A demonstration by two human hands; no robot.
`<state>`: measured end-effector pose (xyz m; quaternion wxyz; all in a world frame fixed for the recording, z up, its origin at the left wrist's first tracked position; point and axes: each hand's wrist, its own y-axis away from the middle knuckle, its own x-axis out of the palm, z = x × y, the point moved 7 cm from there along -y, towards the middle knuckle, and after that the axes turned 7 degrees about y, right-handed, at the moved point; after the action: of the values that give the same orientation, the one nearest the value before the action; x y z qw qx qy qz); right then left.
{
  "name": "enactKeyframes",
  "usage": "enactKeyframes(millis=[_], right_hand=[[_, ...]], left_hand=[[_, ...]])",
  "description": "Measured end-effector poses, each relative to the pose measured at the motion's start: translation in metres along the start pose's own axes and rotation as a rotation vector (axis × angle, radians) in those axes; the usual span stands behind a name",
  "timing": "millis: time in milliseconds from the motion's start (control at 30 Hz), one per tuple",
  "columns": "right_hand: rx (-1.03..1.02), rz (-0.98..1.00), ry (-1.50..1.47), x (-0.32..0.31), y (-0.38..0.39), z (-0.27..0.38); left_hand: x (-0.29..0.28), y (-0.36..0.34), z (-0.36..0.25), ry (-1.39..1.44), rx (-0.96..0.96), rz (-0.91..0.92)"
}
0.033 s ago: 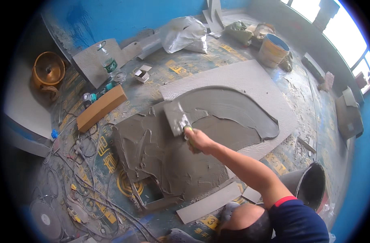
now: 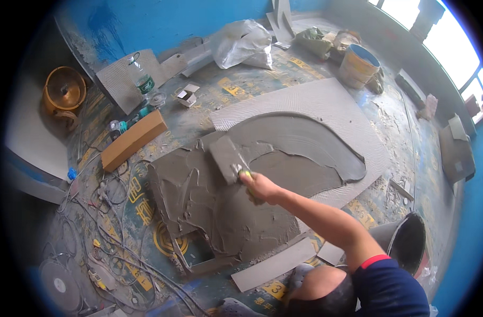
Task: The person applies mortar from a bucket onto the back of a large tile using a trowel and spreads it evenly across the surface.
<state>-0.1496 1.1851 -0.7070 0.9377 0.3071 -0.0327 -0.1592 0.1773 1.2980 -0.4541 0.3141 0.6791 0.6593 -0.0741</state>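
My right hand [image 2: 260,188] is closed round the yellow-green handle of a trowel [image 2: 225,158]. The trowel's flat rectangular blade lies on or just over a wide layer of wet grey mortar [image 2: 252,216], near its upper middle. Smooth curved sweeps mark the mortar at the right; rough ridges run through it at the left. Under its far right part lies a large grey tile [image 2: 326,100] with a ribbed face. I cannot see my left hand. My bent knee is at the lower edge, below my right arm.
Beside the mortar are a brown cardboard box [image 2: 134,141], tangled cables [image 2: 120,238] and a narrow tile strip [image 2: 274,264]. A black bucket [image 2: 408,243] lies tilted by my right arm. Farther off are a plastic bottle [image 2: 141,76], a white plastic bag [image 2: 241,45] and a paint-stained bucket [image 2: 359,66].
The trowel has shifted slightly to the left and its blade has turned a little, losing its bright glare. My right hand still grips it.
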Motion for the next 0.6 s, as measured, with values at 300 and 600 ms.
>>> enactKeyframes(millis=[300, 600], right_hand=[[-0.117, -0.547, 0.93, -0.147, -0.04, 0.028], [0.237, -0.832, 0.124, -0.351, 0.053, -0.077]], left_hand=[[-0.005, -0.015, 0.003, 0.038, -0.063, -0.025], [-0.004, 0.008, 0.011, 0.074, -0.021, -0.078]])
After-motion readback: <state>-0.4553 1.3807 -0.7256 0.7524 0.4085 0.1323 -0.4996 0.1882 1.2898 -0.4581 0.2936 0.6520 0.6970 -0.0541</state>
